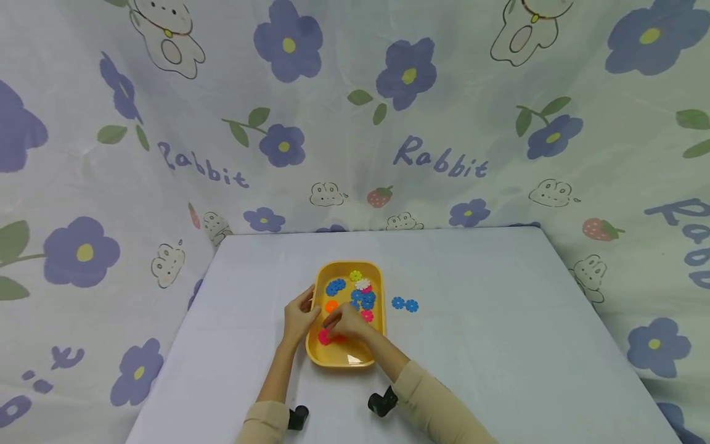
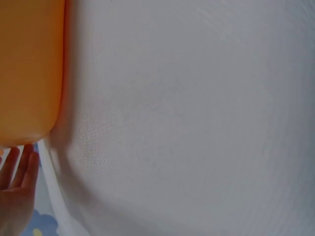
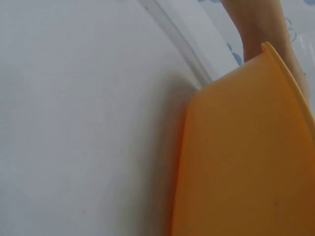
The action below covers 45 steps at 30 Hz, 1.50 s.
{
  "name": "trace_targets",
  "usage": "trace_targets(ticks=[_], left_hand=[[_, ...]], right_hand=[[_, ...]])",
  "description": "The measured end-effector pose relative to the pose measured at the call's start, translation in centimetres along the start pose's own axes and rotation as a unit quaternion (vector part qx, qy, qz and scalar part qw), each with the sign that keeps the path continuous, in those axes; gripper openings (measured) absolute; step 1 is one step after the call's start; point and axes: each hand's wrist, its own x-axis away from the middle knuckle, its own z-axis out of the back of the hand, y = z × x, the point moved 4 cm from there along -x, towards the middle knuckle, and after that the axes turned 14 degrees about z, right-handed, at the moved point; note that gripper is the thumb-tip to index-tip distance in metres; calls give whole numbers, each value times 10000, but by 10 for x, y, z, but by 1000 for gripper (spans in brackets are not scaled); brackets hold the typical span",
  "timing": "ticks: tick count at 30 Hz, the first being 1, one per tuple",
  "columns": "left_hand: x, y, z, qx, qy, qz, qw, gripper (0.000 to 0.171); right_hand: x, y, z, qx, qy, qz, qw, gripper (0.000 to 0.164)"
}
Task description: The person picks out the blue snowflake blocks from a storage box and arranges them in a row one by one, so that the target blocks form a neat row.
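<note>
Rabbit-printed cloth [image 1: 338, 135] backs a white bench [image 1: 499, 308], where the left hand [image 1: 299, 318] clasps a yellow tray [image 1: 334, 356] at its left side and the right hand [image 1: 349, 322], fingers drawn together, pinches a pink disc [image 1: 323, 337] inside it.

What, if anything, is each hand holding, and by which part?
The left hand holds the yellow tray by its left side. The right hand is at a pink piece; whether it pinches it cannot be told.

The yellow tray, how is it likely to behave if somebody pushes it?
The tray would probably slide, not tip: it looks broad for its height. Its smooth wall suggests light, fairly stiff plastic. The pieces lie scattered inside, so they may shift.
</note>
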Motion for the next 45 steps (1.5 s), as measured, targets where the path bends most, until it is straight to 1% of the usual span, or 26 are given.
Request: trace_targets(ticks=[2, 5, 7, 10, 14, 17, 18, 21, 27, 29, 31, 34, 36, 39, 41, 43, 45], left_hand=[[5, 10, 0, -18, -45, -26, 10000, 51], [8, 13, 0, -67, -7, -121, 9999, 50], [8, 12, 0, -80, 12, -140, 9999, 50], [6, 9, 0, -99, 26, -69, 9999, 50], [-2, -9, -1, -115, 112, 30, 9999, 51], [-9, -22, -2, -137, 211, 42, 9997, 52], [-9, -23, -2, -146, 243, 34, 9996, 52], [-10, -24, -3, -138, 280, 13, 9995, 52], [-10, -22, -3, -68, 229, 58, 9997, 53], [-9, -19, -3, -21, 183, 88, 9998, 53], [-6, -11, -3, 19, 135, 90, 9999, 52], [-2, -1, -2, 107, 97, 120, 9998, 51], [-3, -3, -2, -23, 108, -1, 9999, 51], [-9, -13, -3, -136, 179, 37, 9997, 52], [-12, -21, -3, -190, 219, 7, 9996, 53], [-14, -24, -3, -132, 263, 89, 9995, 53], [-14, -26, -4, -143, 259, 27, 9996, 53]], right_hand=[[1, 2, 5, -443, 288, -123, 9985, 18], [3, 2, 15, -1079, 680, -354, 9912, 18], [4, 2, 24, -1325, 870, -403, 9865, 20], [6, -1, 36, -1256, 1017, -268, 9865, 23], [8, -9, 51, -1256, 1070, -57, 9863, 26], [11, -13, 60, -1398, 1129, -39, 9837, 27], [13, -14, 64, -1426, 1158, -36, 9830, 27], [17, -19, 74, -1577, 1245, -17, 9796, 28], [26, -23, 93, -1864, 1514, 52, 9707, 30], [29, -24, 99, -1913, 1616, 61, 9681, 29], [32, -24, 104, -1945, 1698, 79, 9661, 28], [36, -22, 111, -1892, 1776, 38, 9657, 27], [37, -20, 113, -1866, 1809, 1, 9656, 27], [38, -18, 113, -1833, 1784, 37, 9667, 27], [38, -17, 110, -1760, 1645, 117, 9705, 28], [37, -17, 104, -1617, 1425, 227, 9762, 27], [36, -16, 96, -1338, 1187, 269, 9835, 26]])
